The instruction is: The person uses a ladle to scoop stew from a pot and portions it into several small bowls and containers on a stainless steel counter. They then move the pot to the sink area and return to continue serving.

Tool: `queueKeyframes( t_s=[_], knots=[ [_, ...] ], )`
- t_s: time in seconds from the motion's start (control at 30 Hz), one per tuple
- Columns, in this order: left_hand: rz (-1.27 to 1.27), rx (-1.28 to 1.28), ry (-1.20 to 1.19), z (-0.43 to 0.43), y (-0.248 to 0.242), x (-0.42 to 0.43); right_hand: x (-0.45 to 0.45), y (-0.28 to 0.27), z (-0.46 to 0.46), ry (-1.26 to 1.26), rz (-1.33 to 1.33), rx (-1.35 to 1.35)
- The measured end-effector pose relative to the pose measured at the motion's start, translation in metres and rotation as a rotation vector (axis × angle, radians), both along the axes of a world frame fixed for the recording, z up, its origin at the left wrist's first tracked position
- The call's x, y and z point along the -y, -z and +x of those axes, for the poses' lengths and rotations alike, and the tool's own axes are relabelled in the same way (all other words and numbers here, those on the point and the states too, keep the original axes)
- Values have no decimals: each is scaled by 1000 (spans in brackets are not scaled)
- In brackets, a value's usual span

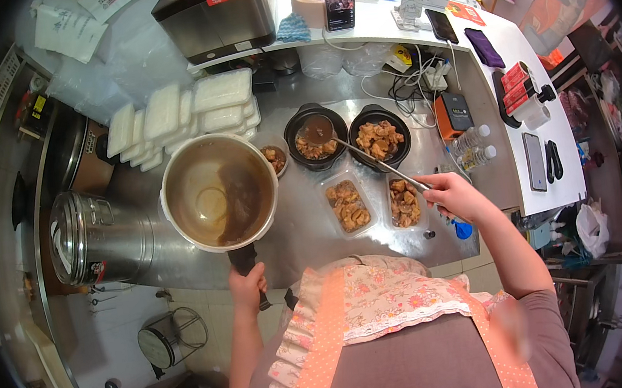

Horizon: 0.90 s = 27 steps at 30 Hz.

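My left hand (248, 287) grips the black handle of a metal pot (197, 189), which is tilted with brown sauce pooled on its right side. In my right hand (450, 195) is the long handle of a metal ladle (318, 129); its bowl, filled with brown sauce, is over the left black clay pot (316, 162) of meat pieces. A second black clay pot (379, 138), also with meat, stands to the right. Nearer to me lie two clear plastic containers of meat, one on the left (348, 206) and one on the right (404, 202). A round bowl of food (274, 158) is partly hidden behind the metal pot.
Stacked white lidded containers (166, 115) stand at the back left, above a large steel canister (99, 236). Cables (418, 80), an orange and black device (453, 113) and plastic bottles (474, 148) sit at the right. A phone (340, 4) stands upright on the white shelf.
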State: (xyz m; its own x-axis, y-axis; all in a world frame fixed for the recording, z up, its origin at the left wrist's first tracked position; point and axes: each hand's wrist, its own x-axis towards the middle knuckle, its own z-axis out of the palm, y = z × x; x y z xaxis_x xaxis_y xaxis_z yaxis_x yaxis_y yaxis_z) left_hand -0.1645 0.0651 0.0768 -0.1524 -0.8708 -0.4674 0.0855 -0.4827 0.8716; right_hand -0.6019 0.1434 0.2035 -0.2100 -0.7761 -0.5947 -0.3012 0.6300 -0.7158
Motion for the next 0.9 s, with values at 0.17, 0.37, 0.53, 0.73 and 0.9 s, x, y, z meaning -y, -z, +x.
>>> queueKeyframes(
  t_s=[0.17,0.37,0.53,0.73,0.9],
  knots=[
    [-5,24,-9,-1,1,-3,-2,53,6,-150,-318,-755],
    [9,15,16,3,4,-7,-18,30,8,-11,-332,-370],
    [-20,44,43,2,3,-11,-27,-20,22,151,-17,520],
    [-34,50,57,-2,2,-18,-13,-9,71,-343,-332,-205],
    [-58,120,61,-5,3,-27,-12,8,90,-500,-433,-584]
  ],
)
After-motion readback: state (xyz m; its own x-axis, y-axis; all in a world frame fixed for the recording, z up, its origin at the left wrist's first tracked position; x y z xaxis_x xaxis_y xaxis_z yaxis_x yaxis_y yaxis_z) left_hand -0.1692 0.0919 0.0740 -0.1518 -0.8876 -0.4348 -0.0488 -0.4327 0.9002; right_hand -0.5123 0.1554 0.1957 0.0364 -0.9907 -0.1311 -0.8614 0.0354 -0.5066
